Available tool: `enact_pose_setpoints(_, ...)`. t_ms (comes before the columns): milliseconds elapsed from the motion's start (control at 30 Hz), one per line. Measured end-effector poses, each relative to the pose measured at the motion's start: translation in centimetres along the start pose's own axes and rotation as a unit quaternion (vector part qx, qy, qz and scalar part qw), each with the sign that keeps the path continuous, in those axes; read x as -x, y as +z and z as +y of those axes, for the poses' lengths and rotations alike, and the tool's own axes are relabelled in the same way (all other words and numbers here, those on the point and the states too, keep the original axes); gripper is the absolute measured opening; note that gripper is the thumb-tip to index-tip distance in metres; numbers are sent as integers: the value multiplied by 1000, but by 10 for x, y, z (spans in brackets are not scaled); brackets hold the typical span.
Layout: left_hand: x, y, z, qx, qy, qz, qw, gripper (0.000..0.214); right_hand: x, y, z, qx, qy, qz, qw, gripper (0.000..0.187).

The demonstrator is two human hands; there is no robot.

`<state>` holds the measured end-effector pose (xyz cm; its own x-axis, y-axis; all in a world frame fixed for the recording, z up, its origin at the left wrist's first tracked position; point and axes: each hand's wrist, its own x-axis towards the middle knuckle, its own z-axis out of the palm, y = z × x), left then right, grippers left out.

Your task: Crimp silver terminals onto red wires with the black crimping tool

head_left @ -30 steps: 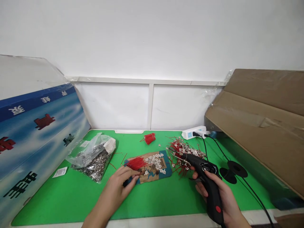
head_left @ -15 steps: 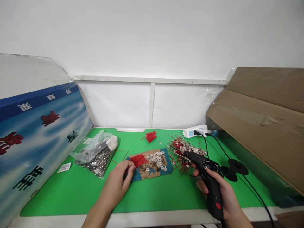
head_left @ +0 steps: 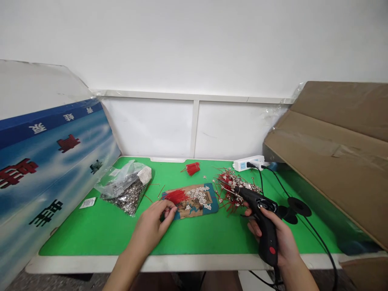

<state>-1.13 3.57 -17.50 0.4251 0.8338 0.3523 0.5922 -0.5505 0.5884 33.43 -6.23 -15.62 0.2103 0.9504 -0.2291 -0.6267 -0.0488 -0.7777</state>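
My right hand (head_left: 277, 236) grips a black pistol-shaped soldering gun (head_left: 262, 220) with a red button; its tip points left toward a heap of red wires with metal tabs (head_left: 232, 188). My left hand (head_left: 153, 226) rests on the green mat (head_left: 97, 226), fingers pinched at the left end of a bundle of short red wires (head_left: 176, 197). That bundle lies on a small cardboard piece (head_left: 197, 206) strewn with small metal tabs. A second red wire bundle (head_left: 192, 167) lies farther back.
A clear bag of metal parts (head_left: 125, 190) and a small paper label (head_left: 87, 202) lie left. A white power strip (head_left: 248, 163) and black cord (head_left: 315, 238) run right, beside a black spool (head_left: 295, 206). A blue printed box (head_left: 45, 161) and a brown carton (head_left: 336, 149) flank the mat.
The view has pulled back and dropped, showing the table's front edge. My left hand's fingers have drawn together at the wire bundle's end. The right hand keeps the soldering gun.
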Motion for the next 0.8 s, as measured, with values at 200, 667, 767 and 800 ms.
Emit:
enact_pose_setpoints(200, 5, -4, 11, 39, -54, 27, 997, 27, 3, 3, -7, 48, -15, -2, 999, 38)
enact_pose_setpoints(667, 1, -8, 17, 47, -79, 11, 996, 26, 2, 1, -8, 82, -29, -22, 996, 40)
enact_pose_setpoints(767, 0, -8, 16, 36, -76, -5, 996, 20, 6, 6, -8, 78, -17, -16, 997, 41)
enact_pose_setpoints(800, 0, -8, 16, 36, -77, -7, 996, 18, 8, 7, -8, 81, -13, -16, 997, 39)
